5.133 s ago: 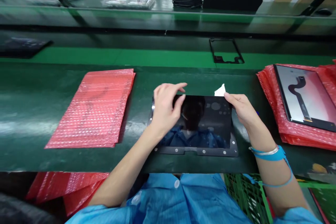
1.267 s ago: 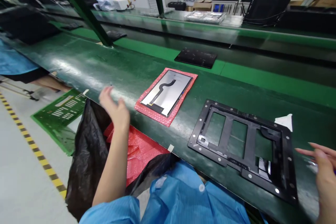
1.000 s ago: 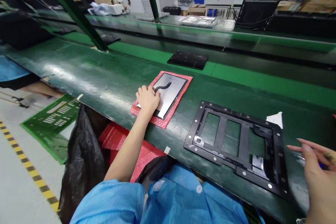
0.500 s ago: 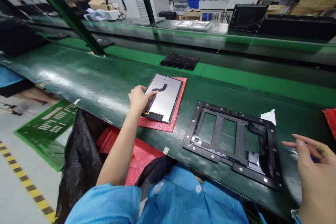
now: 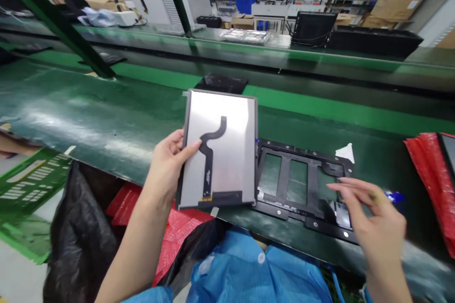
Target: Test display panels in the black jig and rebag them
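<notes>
My left hand (image 5: 170,161) grips a tablet LCD screen (image 5: 231,161) at its left edge, thumb on the silver back and fingers behind. A black ribbon cable (image 5: 208,165) curves over that back. The screen is raised off the bench and tilted toward me, overlapping the left edge of a black frame fixture (image 5: 313,184) with open windows and round metal dots. My right hand (image 5: 369,213) hovers over the fixture's right part, fingers stretched out, with nothing visible in them. A small blue shiny item (image 5: 395,196) shows just behind it; contact is unclear.
Red bubble wrap with a dark panel (image 5: 432,175) lies at the right. A white scrap (image 5: 345,152) sits behind the fixture. Another dark panel (image 5: 227,83) lies farther back. Below the bench edge are a black bag (image 5: 85,236), red bubble wrap (image 5: 177,236) and a green crate (image 5: 31,189).
My left hand has lifted the screen off the red bubble wrap and tilted it up toward me. My right hand has moved left over the fixture. The view has turned right.
</notes>
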A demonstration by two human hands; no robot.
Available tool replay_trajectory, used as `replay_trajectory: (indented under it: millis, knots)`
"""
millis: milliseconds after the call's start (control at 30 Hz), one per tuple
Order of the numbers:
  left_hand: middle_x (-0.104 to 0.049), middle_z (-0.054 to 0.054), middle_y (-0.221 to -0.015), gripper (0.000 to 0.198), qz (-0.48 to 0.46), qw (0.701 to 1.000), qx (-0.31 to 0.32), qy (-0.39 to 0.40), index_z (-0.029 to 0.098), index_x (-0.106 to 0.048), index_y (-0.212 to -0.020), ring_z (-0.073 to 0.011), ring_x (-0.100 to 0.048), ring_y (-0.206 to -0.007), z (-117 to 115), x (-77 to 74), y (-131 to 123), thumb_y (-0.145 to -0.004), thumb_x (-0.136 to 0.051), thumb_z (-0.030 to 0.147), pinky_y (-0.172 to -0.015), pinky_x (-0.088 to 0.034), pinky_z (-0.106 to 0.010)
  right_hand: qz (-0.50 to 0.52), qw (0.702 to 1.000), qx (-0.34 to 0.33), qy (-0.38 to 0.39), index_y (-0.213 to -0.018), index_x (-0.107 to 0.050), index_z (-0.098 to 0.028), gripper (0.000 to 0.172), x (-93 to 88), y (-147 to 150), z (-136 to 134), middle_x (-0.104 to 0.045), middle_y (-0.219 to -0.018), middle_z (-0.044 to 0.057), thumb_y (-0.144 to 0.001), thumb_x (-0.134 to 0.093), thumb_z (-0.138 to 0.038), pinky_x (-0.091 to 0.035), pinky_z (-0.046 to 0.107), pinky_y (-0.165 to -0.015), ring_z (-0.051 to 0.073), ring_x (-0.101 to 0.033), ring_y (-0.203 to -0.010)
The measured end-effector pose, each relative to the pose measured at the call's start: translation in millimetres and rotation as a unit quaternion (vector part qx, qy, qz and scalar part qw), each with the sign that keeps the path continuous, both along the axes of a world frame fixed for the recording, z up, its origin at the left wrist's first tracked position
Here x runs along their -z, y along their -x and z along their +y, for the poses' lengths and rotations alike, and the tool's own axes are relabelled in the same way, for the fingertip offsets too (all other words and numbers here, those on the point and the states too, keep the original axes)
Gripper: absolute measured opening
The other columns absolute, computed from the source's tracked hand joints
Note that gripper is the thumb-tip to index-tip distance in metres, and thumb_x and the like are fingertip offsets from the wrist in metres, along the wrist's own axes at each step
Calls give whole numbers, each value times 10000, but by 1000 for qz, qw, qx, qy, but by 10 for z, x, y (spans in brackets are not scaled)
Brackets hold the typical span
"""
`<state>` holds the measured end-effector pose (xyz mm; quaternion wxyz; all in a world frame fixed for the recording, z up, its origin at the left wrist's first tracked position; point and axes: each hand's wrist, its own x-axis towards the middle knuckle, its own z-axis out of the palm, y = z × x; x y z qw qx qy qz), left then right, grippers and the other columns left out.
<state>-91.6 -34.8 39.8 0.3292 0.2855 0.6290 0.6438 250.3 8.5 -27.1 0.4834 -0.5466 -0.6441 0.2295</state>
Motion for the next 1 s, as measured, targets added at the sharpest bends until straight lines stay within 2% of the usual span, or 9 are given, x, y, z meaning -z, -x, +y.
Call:
replay_trajectory:
  millis: [67, 133, 300, 467, 633, 767, 867, 933, 1000]
  knots:
    - [-724, 0, -752, 417, -23, 999, 44, 11, 194, -665, -911, -145, -667, -579, -12, 50, -254, -581, -878, 336, -542, -558, -216, -13, 995, -89, -34, -955, -677, -221, 155, -79, 199, -41, -760, -879, 44, -919, -619, -360, -579, 301, -720, 202, -736, -824]
    - [-739, -20, -790, 408, -30, 996, 85, 15, 199, -682, -925, -158, -679, -609, -4, 107, -449, -610, -883, 361, -570, -567, -231, -34, 989, -125, -69, -958, -662, -234, 96, -137, 355, -31, -758, -889, 33, -940, -585, -287, -577, 289, -689, 186, -731, -815]
    - [-747, -36, -828, 363, -19, 989, 144, 12, 216, -706, -901, -179, -686, -665, 7, 138, -687, -641, -879, 402, -582, -562, -240, -117, 984, -99, -89, -1010, -630, -241, 95, -153, 458, 32, -748, -927, 24, -956, -551, -250, -553, 300, -729, 175, -713, -817]
    - [-732, -17, -806, 309, 7, 989, 148, 9, 220, -689, -856, -164, -672, -688, -23, 78, -781, -671, -862, 397, -576, -537, -208, -180, 979, -78, -62, -887, -594, -242, 89, -137, 353, 32, -707, -789, -21, -952, -537, -262, -472, 262, -615, 149, -677, -685]
    - [-714, -6, -743, 301, 11, 987, 161, 19, 219, -679, -830, -165, -652, -631, 25, 129, -809, -666, -862, 394, -519, -519, -215, -125, 986, -107, 21, -841, -555, -241, 93, -176, 358, 67, -703, -725, -17, -920, -519, -273, -439, 270, -614, 158, -659, -647]
    - [-749, -15, -806, 336, -15, 994, 111, 7, 221, -707, -864, -190, -684, -667, 77, 162, -760, -613, -883, 358, -514, -549, -230, 42, 982, -155, 100, -835, -499, -242, 138, -161, 272, 71, -658, -618, -19, -923, -520, -346, -425, 269, -566, 146, -591, -527]
    - [-776, 8, -843, 320, -57, 998, 32, -12, 256, -727, -878, -209, -706, -675, 89, 125, -685, -593, -868, 291, -531, -599, -261, 82, 986, -74, 123, -867, -473, -245, 252, -81, -73, 135, -588, -560, -35, -881, -543, -487, -425, 274, -551, 158, -569, -516]
    - [-783, 35, -848, 320, -90, 996, -9, 1, 306, -740, -915, -245, -730, -705, 86, 101, -631, -611, -837, 283, -551, -637, -314, -8, 986, 60, 155, -864, -488, -244, 313, -5, -413, 252, -535, -529, -45, -844, -512, -556, -411, 280, -532, 160, -526, -477]
    - [-783, 47, -828, 314, -111, 992, -40, 39, 335, -745, -940, -274, -743, -713, 84, 103, -592, -634, -803, 296, -566, -659, -365, -80, 968, 140, 192, -815, -527, -236, 261, 69, -746, 406, -498, -489, -36, -814, -533, -497, -364, 288, -498, 172, -475, -436]
